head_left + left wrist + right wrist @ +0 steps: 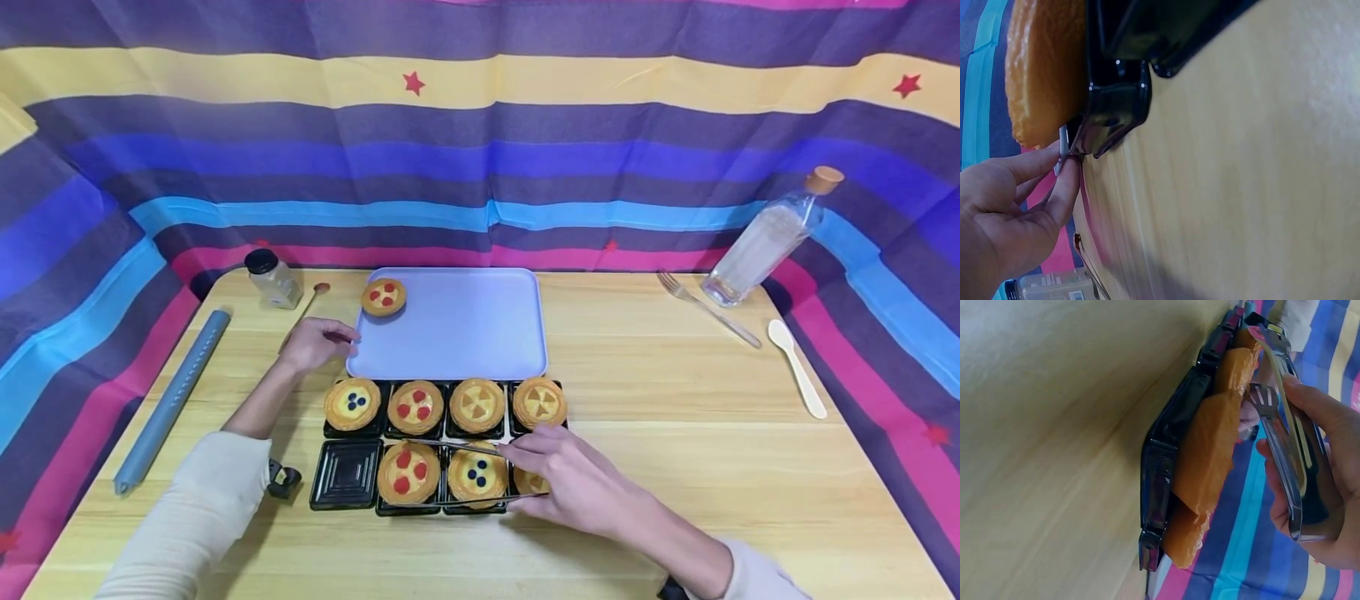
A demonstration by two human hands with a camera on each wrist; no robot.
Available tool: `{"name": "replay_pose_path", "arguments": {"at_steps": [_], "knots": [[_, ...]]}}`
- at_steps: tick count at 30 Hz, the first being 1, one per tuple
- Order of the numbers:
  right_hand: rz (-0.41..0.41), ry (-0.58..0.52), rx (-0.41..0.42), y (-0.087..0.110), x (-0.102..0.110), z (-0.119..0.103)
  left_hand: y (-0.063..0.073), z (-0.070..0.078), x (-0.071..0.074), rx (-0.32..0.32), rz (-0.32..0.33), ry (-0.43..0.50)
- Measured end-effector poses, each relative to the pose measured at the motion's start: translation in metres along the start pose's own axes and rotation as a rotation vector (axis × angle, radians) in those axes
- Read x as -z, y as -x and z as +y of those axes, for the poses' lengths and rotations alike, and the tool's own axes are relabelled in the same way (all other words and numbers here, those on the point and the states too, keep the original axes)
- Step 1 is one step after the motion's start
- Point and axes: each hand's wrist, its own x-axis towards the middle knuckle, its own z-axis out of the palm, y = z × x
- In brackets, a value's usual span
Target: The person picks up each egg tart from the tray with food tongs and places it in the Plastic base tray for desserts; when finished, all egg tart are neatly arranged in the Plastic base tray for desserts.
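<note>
My left hand [318, 343] pinches the left edge of a lavender tray [465, 325] between thumb and fingers, as the left wrist view also shows. One tart with red berries [383, 297] sits at the tray's back left. My right hand [566, 479] grips metal tongs [1288, 450]. Their spread arms reach leftward over the front row, with tips on either side of a red-berry tart [408, 472]; I cannot tell whether they touch it. Beneath the tongs is a blueberry tart [477, 476]. My hand partly covers another tart [529, 482].
Several tarts sit in black plastic holders before the tray; the front-left holder [347, 474] is bare. At left are a grey-blue rolled stick [174, 400], a black-capped jar [274, 279] and a thin spoon [305, 312]. A fork [708, 308], corked bottle [765, 246] and pale spoon [797, 367] lie right.
</note>
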Motion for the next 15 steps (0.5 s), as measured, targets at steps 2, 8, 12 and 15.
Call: {"name": "replay_pose_path", "arguments": {"at_steps": [2, 8, 12, 15], "knots": [[-0.016, 0.015, -0.002, 0.0002, -0.0010, -0.0004, -0.0004, -0.0004, -0.0002, -0.004, -0.002, 0.003], [-0.035, 0.019, -0.017, 0.0009, -0.0006, -0.0002, -0.0004, -0.0002, -0.0001, -0.003, -0.005, -0.001], [-0.045, 0.012, -0.011, 0.0015, 0.0006, -0.0005, -0.0001, 0.0002, 0.0003, 0.004, -0.006, 0.001], [-0.056, 0.006, -0.013, 0.0016, 0.0012, -0.0011, -0.0001, 0.0004, 0.0005, 0.008, -0.005, 0.007]]}}
